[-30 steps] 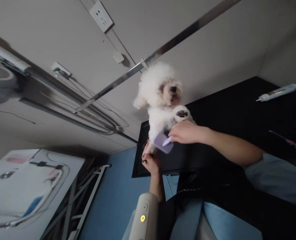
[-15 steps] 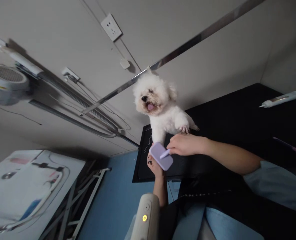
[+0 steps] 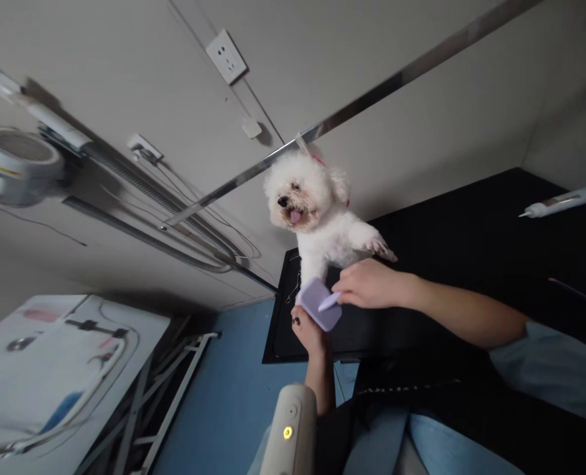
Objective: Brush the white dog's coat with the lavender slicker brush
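White dog (image 3: 317, 218) stands at the black table's (image 3: 471, 244) near corner; right hand (image 3: 367, 285) grips a lilac brush (image 3: 319, 303), left hand (image 3: 309, 331) clasps its foreleg.

Right forearm (image 3: 466, 315) bare, enters from 3 o'clock; light blue short sleeve (image 3: 550, 369) bunched above the elbow. Left forearm (image 3: 320, 376) bare too, coming up from 6 o'clock, dark polish on the left hand (image 3: 309, 332) nails. Black apron or bib (image 3: 422, 402) over the chest, a dotted seam line along its top edge. Light blue fabric (image 3: 441, 448) below it at 5 o'clock.
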{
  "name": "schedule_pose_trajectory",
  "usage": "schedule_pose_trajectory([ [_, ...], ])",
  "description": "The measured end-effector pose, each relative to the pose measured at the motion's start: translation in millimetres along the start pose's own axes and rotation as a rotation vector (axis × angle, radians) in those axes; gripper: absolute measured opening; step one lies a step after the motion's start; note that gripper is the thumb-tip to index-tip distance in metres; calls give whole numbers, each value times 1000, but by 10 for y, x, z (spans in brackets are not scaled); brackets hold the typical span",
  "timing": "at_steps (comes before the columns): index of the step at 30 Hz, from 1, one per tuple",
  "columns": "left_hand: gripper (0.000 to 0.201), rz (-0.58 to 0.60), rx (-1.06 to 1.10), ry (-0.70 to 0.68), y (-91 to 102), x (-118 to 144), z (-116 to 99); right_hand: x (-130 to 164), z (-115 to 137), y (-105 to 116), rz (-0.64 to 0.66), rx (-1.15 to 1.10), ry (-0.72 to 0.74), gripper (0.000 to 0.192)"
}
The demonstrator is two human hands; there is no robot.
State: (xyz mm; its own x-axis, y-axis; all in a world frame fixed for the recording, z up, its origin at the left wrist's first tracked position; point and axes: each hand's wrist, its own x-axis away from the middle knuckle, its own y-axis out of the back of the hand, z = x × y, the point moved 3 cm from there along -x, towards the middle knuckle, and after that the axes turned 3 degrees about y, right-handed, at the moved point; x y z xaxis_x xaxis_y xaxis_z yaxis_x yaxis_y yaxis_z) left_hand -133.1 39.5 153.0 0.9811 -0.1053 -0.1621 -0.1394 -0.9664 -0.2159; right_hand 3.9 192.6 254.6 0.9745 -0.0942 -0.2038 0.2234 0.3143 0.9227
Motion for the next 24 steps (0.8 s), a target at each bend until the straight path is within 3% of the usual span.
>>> schedule_pose_trajectory([
  [2,26,-23,107,78,-8,-20,-15,-14,-18,25,26,62,-89,31],
  [4,24,9,202,161,-23,-44,-11,-26,-61,57,-31,143,-251,34],
  [5,25,16,214,200,-23,-51,-4,-36,-57,55,-50,162,-262,34],
  [9,31,-30,135,287,36,-43,31,-96,63,-66,40,126,-14,33],
  [13,35,71,142,274,51,-28,51,-114,20,-107,-51,164,-198,36],
  [17,41,-7,128,325,63,-16,85,-93,95,-234,62,119,-19,34],
  [21,43,73,246,313,-13,8,57,-39,25,-298,-39,144,-207,39],
  [24,46,46,231,345,-30,11,45,-23,31,-381,-24,121,-147,35],
])
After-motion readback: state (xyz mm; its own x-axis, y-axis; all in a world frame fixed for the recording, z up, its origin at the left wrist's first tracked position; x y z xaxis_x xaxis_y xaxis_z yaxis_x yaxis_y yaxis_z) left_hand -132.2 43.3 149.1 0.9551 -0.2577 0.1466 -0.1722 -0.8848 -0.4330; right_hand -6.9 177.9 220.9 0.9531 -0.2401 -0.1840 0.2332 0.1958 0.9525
